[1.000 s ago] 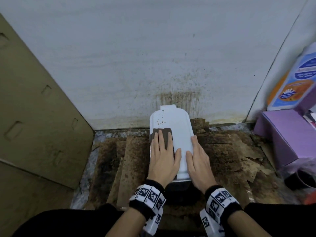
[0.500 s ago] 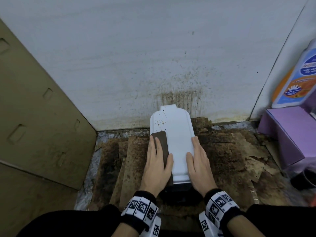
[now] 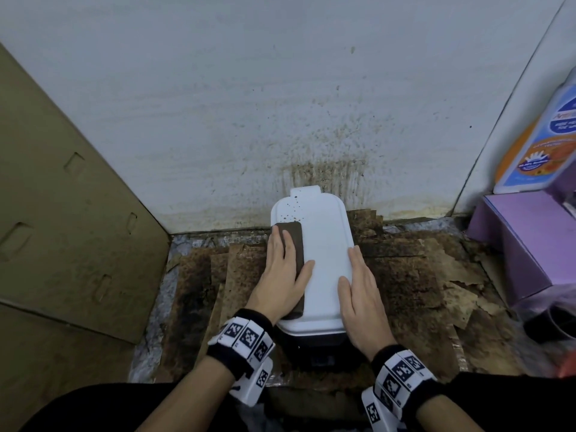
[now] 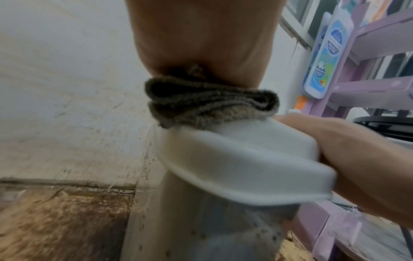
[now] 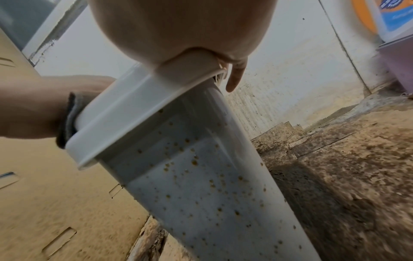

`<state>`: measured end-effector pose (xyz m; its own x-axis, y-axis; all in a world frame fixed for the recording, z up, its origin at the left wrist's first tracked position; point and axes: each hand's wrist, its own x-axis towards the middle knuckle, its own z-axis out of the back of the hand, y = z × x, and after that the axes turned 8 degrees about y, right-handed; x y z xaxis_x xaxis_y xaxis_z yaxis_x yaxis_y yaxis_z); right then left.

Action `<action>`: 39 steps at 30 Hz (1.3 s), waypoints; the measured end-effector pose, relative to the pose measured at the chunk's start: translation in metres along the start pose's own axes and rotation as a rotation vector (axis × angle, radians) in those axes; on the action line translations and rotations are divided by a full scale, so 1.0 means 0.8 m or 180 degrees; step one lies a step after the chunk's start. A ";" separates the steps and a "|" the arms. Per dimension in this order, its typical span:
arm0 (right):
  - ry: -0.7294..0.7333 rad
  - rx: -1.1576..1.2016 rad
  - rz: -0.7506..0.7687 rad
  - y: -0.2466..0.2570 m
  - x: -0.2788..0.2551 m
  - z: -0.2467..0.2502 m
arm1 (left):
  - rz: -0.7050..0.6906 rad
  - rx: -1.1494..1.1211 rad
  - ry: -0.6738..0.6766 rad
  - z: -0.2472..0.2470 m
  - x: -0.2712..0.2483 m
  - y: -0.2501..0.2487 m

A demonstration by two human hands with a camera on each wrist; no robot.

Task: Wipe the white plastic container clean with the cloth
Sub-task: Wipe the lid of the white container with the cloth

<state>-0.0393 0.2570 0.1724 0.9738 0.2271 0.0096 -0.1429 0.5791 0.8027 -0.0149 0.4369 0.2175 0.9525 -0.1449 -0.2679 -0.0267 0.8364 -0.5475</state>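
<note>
The white plastic container stands on the floor against the wall, its lid facing up. Brown specks dot the lid's far left corner, and the right wrist view shows more down its side. A folded brown-grey cloth lies along the lid's left edge. My left hand presses flat on it with straight fingers. In the left wrist view the cloth is bunched under my palm on the lid. My right hand rests flat on the lid's right edge, thumb on top.
A cardboard sheet leans at the left. The white wall behind is spattered brown. Stained cardboard scraps cover the floor. A purple box, a detergent bottle and a dark pot are at the right.
My left hand slid the cloth from the lid's middle to its left edge, then a little forward toward the speckled far corner. The right hand stayed in place.
</note>
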 end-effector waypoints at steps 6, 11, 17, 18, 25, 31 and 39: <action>0.0066 -0.0090 -0.0007 -0.002 0.001 0.002 | -0.0100 -0.0180 0.0001 0.027 0.050 0.007; 0.0103 -0.0149 -0.0044 0.002 0.001 0.003 | -0.0089 -0.0213 -0.0171 0.042 0.077 0.007; 0.0127 -0.0149 -0.0037 0.003 -0.001 0.006 | -0.0100 -0.0245 -0.0232 0.034 0.077 0.013; 0.0134 -0.0141 -0.0042 0.003 -0.002 0.006 | -0.0086 -0.0275 -0.0246 0.031 0.075 0.013; 0.0144 -0.0075 -0.0019 0.003 0.000 0.006 | -0.0152 -0.0266 -0.0086 0.001 0.007 0.010; 0.0182 -0.0004 -0.0033 0.002 -0.001 0.005 | -0.0300 -0.0134 -0.0461 -0.038 -0.039 0.014; 0.0266 0.0110 -0.0079 0.002 -0.001 0.007 | -0.0284 0.0173 -0.0316 -0.029 -0.025 0.012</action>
<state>-0.0391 0.2538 0.1771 0.9587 0.2782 -0.0592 -0.1112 0.5584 0.8221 -0.0409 0.4356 0.1995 0.9758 -0.1691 -0.1388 0.0733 0.8504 -0.5211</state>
